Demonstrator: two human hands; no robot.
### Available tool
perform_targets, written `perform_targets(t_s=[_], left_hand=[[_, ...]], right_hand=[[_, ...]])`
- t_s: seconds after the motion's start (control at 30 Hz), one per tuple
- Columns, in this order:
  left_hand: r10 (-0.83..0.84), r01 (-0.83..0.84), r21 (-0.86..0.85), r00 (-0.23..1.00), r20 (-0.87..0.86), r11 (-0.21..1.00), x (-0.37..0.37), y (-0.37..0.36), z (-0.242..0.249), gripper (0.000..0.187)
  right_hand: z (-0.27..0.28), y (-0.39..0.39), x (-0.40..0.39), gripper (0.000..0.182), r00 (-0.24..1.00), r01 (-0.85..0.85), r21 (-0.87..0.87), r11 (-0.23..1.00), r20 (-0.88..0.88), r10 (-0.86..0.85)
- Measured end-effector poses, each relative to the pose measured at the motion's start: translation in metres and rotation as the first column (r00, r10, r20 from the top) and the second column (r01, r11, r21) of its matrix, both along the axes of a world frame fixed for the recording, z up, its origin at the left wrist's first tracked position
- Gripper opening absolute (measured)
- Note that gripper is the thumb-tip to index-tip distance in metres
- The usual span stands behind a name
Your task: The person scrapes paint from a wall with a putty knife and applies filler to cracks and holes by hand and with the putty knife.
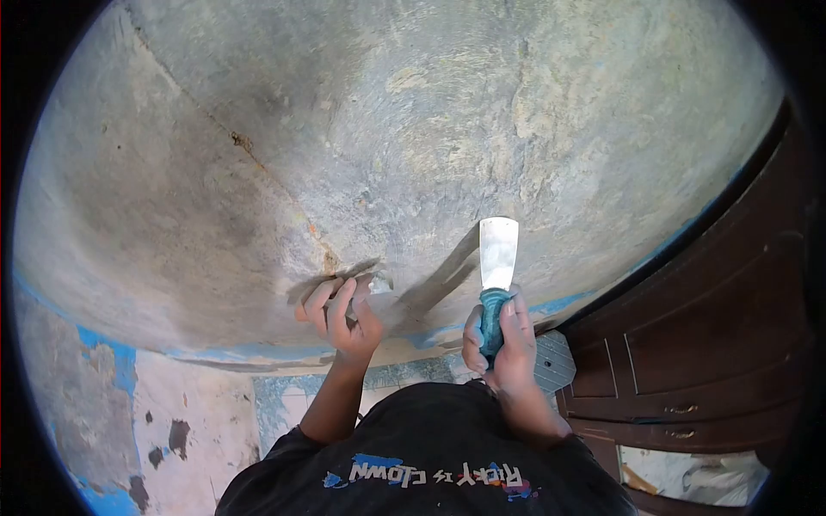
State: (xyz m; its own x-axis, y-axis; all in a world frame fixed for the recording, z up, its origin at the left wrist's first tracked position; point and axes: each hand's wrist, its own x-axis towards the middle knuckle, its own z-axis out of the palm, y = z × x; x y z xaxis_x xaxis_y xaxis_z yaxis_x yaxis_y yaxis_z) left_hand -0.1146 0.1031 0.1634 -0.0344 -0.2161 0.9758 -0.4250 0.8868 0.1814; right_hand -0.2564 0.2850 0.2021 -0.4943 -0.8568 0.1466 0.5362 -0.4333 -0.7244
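- Scraper (497, 258) stood right of centre, its flat metal blade upright against the grey wall (413, 129), its teal handle buried in a fist below.
- Far left, patches of blue paint (116, 361) and bare dark spots marked a lower stretch of wall, beside a worn, pale band.
- A thin rusty crack (275, 181) ran diagonally down the plaster toward the left hand, which probably explains why the fingers were there.
- Left hand (340, 314) was pressed against the wall at the crack's lower end, fingers bent and close together, holding nothing that could be made out; it seemed to be feeling or steadying at that spot.
- Right hand (503, 340) was clenched around the scraper handle, the blade tip touching the plaster just right of the left hand, apparently held flat so its edge could meet the surface.
- A black shirt (430, 456) with printed lettering filled the near centre.
- Far right, a dark brown wooden door (705, 344) with panels and small metal handles stood beside the wall.
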Motion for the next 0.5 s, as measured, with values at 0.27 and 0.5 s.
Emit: perform_targets(t_s=[0.27, 0.5], left_hand=[[-0.079, 0.078, -0.070, 0.997, -0.015, 0.995, 0.011, -0.011, 0.005, 0.018], [-0.119, 0.119, -0.120, 0.993, 0.004, 0.986, 0.036, -0.031, 0.022, 0.026]], right_hand=[[-0.011, 0.001, 0.021, 0.030, 0.997, 0.073, 0.076, 0.994, 0.022, -0.075], [0.015, -0.014, 0.014, 0.029, 0.986, 0.134, 0.016, 0.991, -0.100, -0.132]])
